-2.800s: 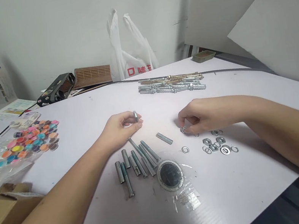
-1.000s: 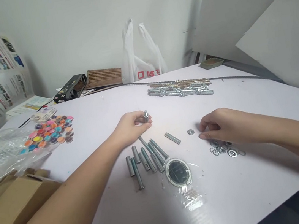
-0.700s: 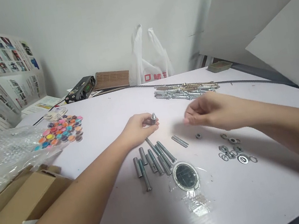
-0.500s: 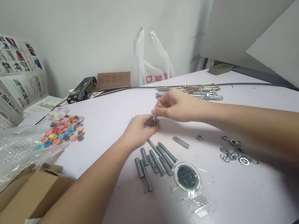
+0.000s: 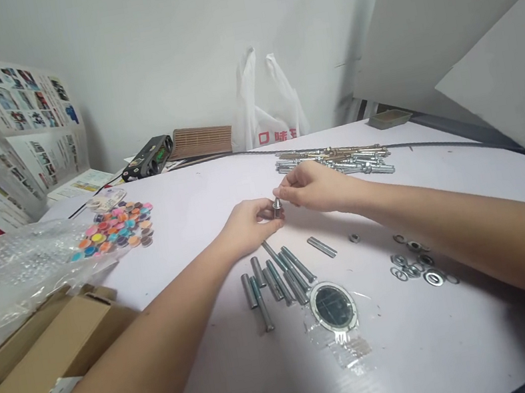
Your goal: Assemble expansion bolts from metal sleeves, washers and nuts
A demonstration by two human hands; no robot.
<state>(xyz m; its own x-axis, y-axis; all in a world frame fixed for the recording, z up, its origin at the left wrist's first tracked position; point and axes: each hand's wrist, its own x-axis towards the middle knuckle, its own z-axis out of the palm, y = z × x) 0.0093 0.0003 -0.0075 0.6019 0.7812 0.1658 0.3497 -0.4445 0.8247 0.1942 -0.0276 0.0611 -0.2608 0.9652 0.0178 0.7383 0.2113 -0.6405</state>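
My left hand (image 5: 248, 226) is closed around an upright metal expansion bolt (image 5: 277, 207), its shiny upper end showing between thumb and fingers. At the top of that piece, the fingertips of my right hand (image 5: 312, 187) pinch together; what exactly lies between them is too small to make out. Below my left hand lie several loose bolts (image 5: 299, 264) and metal sleeves (image 5: 249, 291). A single nut (image 5: 354, 238) rests under my right forearm, with washers and nuts (image 5: 413, 269) farther right. Beyond my right hand is a pile of assembled expansion bolts (image 5: 363, 162).
A round dark disc (image 5: 333, 307) is taped to the white table in front. Colourful small discs (image 5: 116, 229), bubble wrap (image 5: 11, 268) and a cardboard box (image 5: 50, 349) occupy the left. Along the back stand a black device (image 5: 148, 157), a white plastic bag (image 5: 268, 114) and a shallow tray (image 5: 388, 119).
Both hands stay together at the expansion bolt. The right fingertips have shifted slightly at its top, and more of the shiny upper end shows. The whole view has moved a little.
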